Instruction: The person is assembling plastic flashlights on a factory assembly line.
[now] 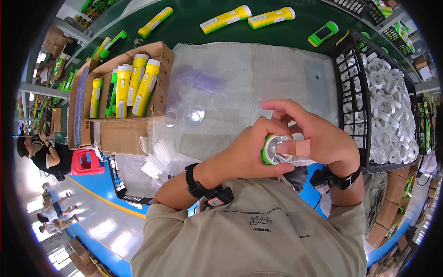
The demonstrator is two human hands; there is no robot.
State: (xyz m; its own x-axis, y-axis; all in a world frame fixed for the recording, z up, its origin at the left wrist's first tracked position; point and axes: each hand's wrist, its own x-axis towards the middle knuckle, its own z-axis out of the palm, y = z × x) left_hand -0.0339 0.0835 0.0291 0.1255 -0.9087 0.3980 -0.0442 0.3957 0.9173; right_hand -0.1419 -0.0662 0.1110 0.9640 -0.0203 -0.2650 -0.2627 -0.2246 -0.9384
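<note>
My left hand (247, 154) is wrapped round the head of a flashlight (268, 152) with a green rim, its shiny round reflector turned up toward me. The flashlight's body is hidden behind my hands. Across the reflector lies a digit of my right hand (307, 134), wrapped in a tan strip of tape, while its other fingers curl over the far side of the head. The right index finger reaches out above the table, near a clear round lens (259, 107). More clear lenses (194, 115) lie on the plastic-covered table (272, 60) to the left.
On the left, a cardboard box (159, 92) holds several yellow and green flashlights (123, 92). A black crate (353, 106) full of white rings (385, 106) stands at right. More flashlights (226, 19) lie on the green surface beyond. White strips (159, 159) and a red stool (86, 162) are at lower left.
</note>
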